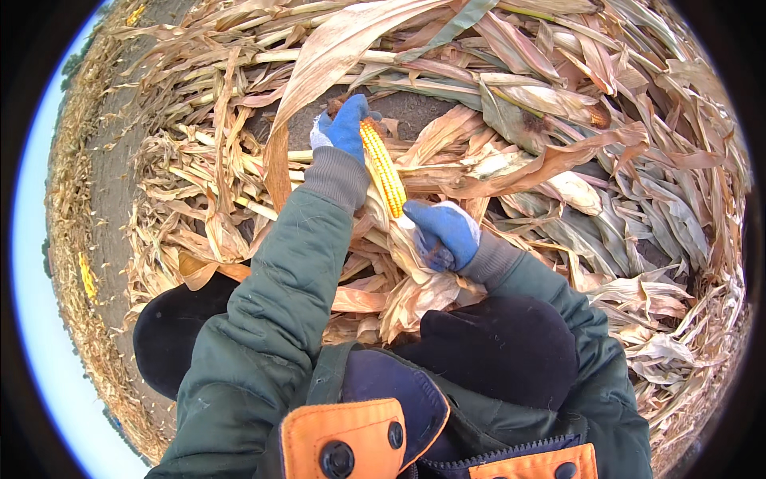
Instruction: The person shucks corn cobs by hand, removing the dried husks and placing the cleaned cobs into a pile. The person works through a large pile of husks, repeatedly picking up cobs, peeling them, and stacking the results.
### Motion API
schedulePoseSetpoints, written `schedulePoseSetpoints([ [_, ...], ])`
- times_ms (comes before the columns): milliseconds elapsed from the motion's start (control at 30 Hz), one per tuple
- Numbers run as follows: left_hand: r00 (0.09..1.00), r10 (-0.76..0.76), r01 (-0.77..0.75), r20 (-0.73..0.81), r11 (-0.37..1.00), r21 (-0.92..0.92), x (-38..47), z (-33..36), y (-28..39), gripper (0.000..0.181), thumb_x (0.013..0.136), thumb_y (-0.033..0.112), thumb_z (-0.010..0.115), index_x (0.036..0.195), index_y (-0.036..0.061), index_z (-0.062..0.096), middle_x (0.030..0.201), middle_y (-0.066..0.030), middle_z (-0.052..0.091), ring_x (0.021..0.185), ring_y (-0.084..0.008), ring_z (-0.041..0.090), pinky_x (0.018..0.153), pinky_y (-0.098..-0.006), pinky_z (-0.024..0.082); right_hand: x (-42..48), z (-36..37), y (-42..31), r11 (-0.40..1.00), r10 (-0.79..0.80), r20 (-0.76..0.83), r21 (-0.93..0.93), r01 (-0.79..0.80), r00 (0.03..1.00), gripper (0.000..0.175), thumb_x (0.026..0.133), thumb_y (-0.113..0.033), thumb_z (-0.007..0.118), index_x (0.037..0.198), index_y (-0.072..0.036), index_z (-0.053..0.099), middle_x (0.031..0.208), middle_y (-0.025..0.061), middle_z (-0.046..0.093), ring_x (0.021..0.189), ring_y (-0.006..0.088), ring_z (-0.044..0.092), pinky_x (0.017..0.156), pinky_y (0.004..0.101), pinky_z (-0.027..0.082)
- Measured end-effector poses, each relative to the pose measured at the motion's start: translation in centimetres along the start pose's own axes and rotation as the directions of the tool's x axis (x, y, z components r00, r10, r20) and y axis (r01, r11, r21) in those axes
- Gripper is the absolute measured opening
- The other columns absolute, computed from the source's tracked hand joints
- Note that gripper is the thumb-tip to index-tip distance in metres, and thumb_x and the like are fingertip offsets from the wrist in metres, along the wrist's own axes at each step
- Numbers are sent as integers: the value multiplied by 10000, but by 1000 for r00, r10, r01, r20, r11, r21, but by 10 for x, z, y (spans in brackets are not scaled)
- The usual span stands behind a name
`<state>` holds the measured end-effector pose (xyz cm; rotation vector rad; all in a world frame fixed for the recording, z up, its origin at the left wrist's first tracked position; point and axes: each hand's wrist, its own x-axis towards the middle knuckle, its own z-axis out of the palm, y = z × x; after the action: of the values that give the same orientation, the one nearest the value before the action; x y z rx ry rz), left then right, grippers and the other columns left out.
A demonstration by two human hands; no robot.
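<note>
A yellow ear of corn (384, 170) with its husk peeled back lies slanted between my hands. My left hand (346, 127), in a blue and white work glove, is closed around the tip end of the ear, where brown silk shows. In a matching glove, my right hand (444, 235) grips the ear's base and the pulled-down dry husk (402, 242); its fingertips are partly hidden. Dry corn stalks and leaves surround both hands.
Cut corn stalks (455, 70) lie piled ahead and to the right, some bearing ears still in husks (575, 190). Bare soil (111, 197) runs along the left, with a heap of yellow ears (87, 277) beyond. My knees are below my forearms.
</note>
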<state>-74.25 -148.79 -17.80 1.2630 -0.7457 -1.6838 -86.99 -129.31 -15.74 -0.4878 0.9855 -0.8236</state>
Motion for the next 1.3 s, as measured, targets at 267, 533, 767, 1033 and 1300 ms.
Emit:
schedulePoseSetpoints([
  [267, 922, -78, 73, 380, 997, 26, -30, 32, -12, 725, 1034, 675, 555, 1195, -25, 650, 992, -172, 748, 855, -262, 741, 783, -402, 637, -17, -32, -2, 923, -367, -301, -2, 385, 880, 441, 1072, -417, 617, 1160, 16, 615, 978, 117, 678, 798, 188, 672, 714, 347, 574],
  [533, 877, 186, -480, 443, 304, 823, -64, 9, -41, 374, 1079, 383, 576, 1237, 52, 649, 1107, -206, 724, 911, -354, 711, 798, -424, 578, 15, -36, -15, 881, -473, -429, -214, 423, 769, 522, 989, -428, 765, 1236, 17, 651, 1070, 101, 722, 946, 175, 692, 841, 340, 583],
  [767, 810, -300, -438, 503, 260, 861, -99, -36, -61, 611, 1056, 593, 523, 1275, 56, 715, 1130, -205, 752, 1059, -358, 724, 964, -442, 554, 13, -52, 12, 707, -248, -550, 460, 537, 798, 605, 1000, -504, 727, 1278, 18, 602, 1035, 152, 715, 919, 255, 726, 861, 413, 623],
  [1033, 668, -542, -605, 510, 5, 797, -105, 0, -67, 516, 1026, 558, 515, 1305, 156, 678, 1138, -214, 762, 1053, -388, 732, 941, -495, 571, 35, -24, 17, 802, -427, -534, 150, 579, 730, 288, 987, -223, 757, 1138, -33, 602, 841, 85, 698, 685, 194, 699, 635, 346, 603],
  [1300, 461, -520, -870, 719, -105, 482, -116, -13, -79, 504, 968, 465, 643, 1212, 29, 709, 1088, -214, 752, 1013, -360, 732, 890, -481, 583, 55, -56, -33, 946, 301, -357, -8, -325, 885, 531, 892, -423, 833, 1149, 4, 650, 884, 149, 706, 682, 240, 724, 611, 376, 632],
])
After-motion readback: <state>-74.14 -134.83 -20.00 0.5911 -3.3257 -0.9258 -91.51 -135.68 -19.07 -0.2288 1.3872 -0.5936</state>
